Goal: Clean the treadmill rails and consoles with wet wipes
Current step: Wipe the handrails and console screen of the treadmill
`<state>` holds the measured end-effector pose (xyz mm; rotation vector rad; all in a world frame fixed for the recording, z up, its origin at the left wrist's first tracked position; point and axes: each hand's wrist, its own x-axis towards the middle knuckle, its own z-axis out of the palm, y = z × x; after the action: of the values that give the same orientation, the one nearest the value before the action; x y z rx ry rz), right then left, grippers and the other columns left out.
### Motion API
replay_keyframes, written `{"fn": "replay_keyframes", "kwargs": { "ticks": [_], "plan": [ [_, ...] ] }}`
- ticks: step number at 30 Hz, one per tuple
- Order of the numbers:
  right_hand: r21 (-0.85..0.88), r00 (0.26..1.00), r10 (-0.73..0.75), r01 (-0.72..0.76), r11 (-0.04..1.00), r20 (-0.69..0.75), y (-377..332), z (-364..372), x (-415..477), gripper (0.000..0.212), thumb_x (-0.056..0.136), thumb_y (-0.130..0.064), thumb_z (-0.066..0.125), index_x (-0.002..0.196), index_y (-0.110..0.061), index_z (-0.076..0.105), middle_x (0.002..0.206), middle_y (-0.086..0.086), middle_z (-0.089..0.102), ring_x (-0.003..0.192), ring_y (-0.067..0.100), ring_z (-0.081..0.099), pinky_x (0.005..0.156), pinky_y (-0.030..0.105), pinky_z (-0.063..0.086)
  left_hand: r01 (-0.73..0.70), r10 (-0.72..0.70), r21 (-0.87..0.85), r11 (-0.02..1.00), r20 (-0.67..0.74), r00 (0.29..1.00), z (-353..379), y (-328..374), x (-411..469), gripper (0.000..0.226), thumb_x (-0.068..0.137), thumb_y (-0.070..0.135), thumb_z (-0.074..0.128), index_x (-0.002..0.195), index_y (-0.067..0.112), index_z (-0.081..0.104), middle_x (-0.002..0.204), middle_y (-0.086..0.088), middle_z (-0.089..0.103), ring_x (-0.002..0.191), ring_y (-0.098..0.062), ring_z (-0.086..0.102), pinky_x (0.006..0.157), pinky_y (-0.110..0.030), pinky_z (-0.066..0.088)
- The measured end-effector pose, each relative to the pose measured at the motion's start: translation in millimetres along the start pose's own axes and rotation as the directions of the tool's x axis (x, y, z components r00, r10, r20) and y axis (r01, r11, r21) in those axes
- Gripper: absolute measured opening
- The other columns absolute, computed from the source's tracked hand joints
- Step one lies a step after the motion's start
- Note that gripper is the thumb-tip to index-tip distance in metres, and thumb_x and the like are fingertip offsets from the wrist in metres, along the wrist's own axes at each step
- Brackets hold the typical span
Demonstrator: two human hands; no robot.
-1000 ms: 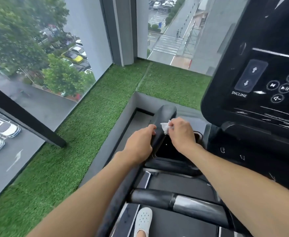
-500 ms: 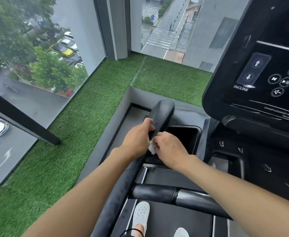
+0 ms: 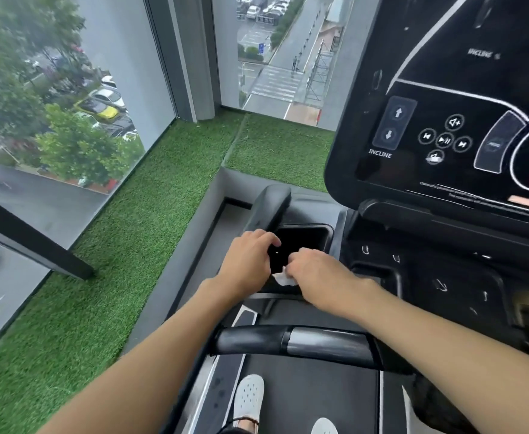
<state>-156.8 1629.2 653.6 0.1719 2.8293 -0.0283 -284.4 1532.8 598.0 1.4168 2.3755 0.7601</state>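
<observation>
Our right grip (image 3: 319, 277) pinched the wipe (image 3: 283, 279), soft and limp and, we judged, best held wadded, at the near edge of the cup tray (image 3: 307, 234), while our left grip (image 3: 247, 264) curled over the rail (image 3: 271, 205) beside it.

**Wipe at the tray's edge**

The left hand (image 3: 247, 261) curls over the black side rail (image 3: 271, 208), just beside a dark recessed tray (image 3: 311, 234). The right hand (image 3: 316, 274) pinches a crumpled white wet wipe (image 3: 283, 279) at the tray's near edge, the two hands almost touching. The console (image 3: 444, 136) rises at right — green turf (image 3: 131, 245) lies at left.
</observation>
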Motion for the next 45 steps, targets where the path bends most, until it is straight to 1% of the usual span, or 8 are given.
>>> {"fn": "replay_keyframes", "kwargs": {
  "ticks": [9, 15, 19, 24, 29, 34, 42, 45],
  "plan": [
    [-0.211, 0.991, 0.118, -0.128, 0.969, -0.060, 25.5, -19.6, -38.3, 0.030, 0.095, -0.008, 0.050, 0.123, -0.014, 0.061, 0.117, 0.007, 0.054, 0.110, 0.029, 0.052, 0.086, 0.035, 0.041, -0.049, 0.060, -0.075, 0.996, 0.151, 0.987, 15.1, 50.2, 1.1, 0.052, 0.077, -0.008, 0.042, 0.115, 0.019, 0.065, 0.105, 0.005, 0.068, 0.099, -0.022, 0.058, 0.089, -0.039, 0.046],
    [0.175, 0.836, 0.489, -0.458, 0.872, -0.247, 47.7, -22.0, -54.8, 0.014, 0.090, -0.003, 0.051, 0.084, -0.015, 0.057, 0.103, 0.006, 0.054, 0.098, 0.030, 0.056, 0.070, 0.035, 0.036, 0.124, -0.116, -0.343, 0.931, 0.042, 0.992, 15.1, 61.2, 1.3, 0.035, 0.094, -0.003, 0.041, 0.115, 0.012, 0.066, 0.101, 0.000, 0.068, 0.096, -0.017, 0.062, 0.087, -0.027, 0.048],
    [0.440, 0.775, 0.601, -0.478, 0.760, -0.197, 46.7, -17.8, -63.2, 0.022, 0.088, -0.001, 0.047, 0.100, -0.015, 0.059, 0.104, 0.005, 0.055, 0.091, 0.034, 0.057, 0.074, 0.040, 0.047, 0.192, -0.183, -0.512, 0.837, 0.069, 0.981, 12.3, 80.3, 10.3, 0.022, 0.096, 0.007, 0.052, 0.108, 0.012, 0.069, 0.092, -0.003, 0.074, 0.077, -0.014, 0.064, 0.072, -0.026, 0.052],
    [0.707, 0.788, 0.594, -0.326, 0.628, -0.164, 35.5, -12.4, -53.9, 0.022, 0.092, -0.006, 0.052, 0.109, -0.009, 0.066, 0.112, 0.009, 0.056, 0.101, 0.027, 0.057, 0.084, 0.030, 0.045, 0.340, -0.241, -0.747, 0.571, 0.243, 0.940, 12.1, 94.2, 13.2, 0.016, 0.094, 0.014, 0.068, 0.101, 0.001, 0.070, 0.077, -0.012, 0.072, 0.059, -0.012, 0.059, 0.057, -0.025, 0.049],
    [0.669, 0.854, 0.507, -0.310, 0.675, -0.116, 30.3, -3.5, -45.8, 0.020, 0.090, -0.017, 0.059, 0.104, -0.005, 0.068, 0.110, 0.012, 0.052, 0.100, 0.029, 0.058, 0.082, 0.028, 0.042, 0.428, -0.307, -0.761, 0.488, 0.309, 0.900, 6.8, 92.5, 13.4, 0.018, 0.091, -0.003, 0.055, 0.088, 0.000, 0.073, 0.076, -0.017, 0.071, 0.066, -0.020, 0.065, 0.059, -0.028, 0.056],
    [0.388, 0.934, 0.353, -0.303, 0.871, -0.063, 20.4, -7.3, -41.0, 0.017, 0.095, -0.009, 0.053, 0.107, -0.002, 0.062, 0.109, 0.013, 0.055, 0.106, 0.032, 0.057, 0.076, 0.036, 0.043, 0.265, -0.211, -0.283, 0.922, 0.207, 0.955, 10.9, 76.7, 15.9, 0.025, 0.076, 0.004, 0.052, 0.073, 0.020, 0.072, 0.065, 0.007, 0.071, 0.065, -0.001, 0.063, 0.058, -0.017, 0.046],
    [0.162, 0.814, 0.541, -0.517, 0.840, -0.208, 53.0, -12.7, -69.1, 0.021, 0.100, -0.011, 0.042, 0.089, -0.004, 0.058, 0.105, 0.011, 0.049, 0.097, 0.028, 0.052, 0.072, 0.037, 0.036, -0.059, 0.089, -0.184, 0.981, 0.162, 0.983, 25.0, 89.9, 33.6, 0.033, 0.083, 0.016, 0.067, 0.115, 0.014, 0.063, 0.108, -0.003, 0.062, 0.101, -0.021, 0.056, 0.088, -0.027, 0.044],
    [0.154, 0.799, 0.534, -0.512, 0.845, -0.276, 51.3, -12.7, -65.6, 0.006, 0.088, -0.010, 0.067, 0.087, -0.004, 0.068, 0.096, 0.010, 0.057, 0.089, 0.028, 0.059, 0.059, 0.034, 0.041, -0.147, 0.149, -0.024, 0.989, 0.181, 0.972, 35.7, 92.4, 38.9, 0.054, 0.078, 0.036, 0.075, 0.123, 0.014, 0.054, 0.116, -0.003, 0.055, 0.106, -0.025, 0.051, 0.091, -0.036, 0.043]
  ]
}}
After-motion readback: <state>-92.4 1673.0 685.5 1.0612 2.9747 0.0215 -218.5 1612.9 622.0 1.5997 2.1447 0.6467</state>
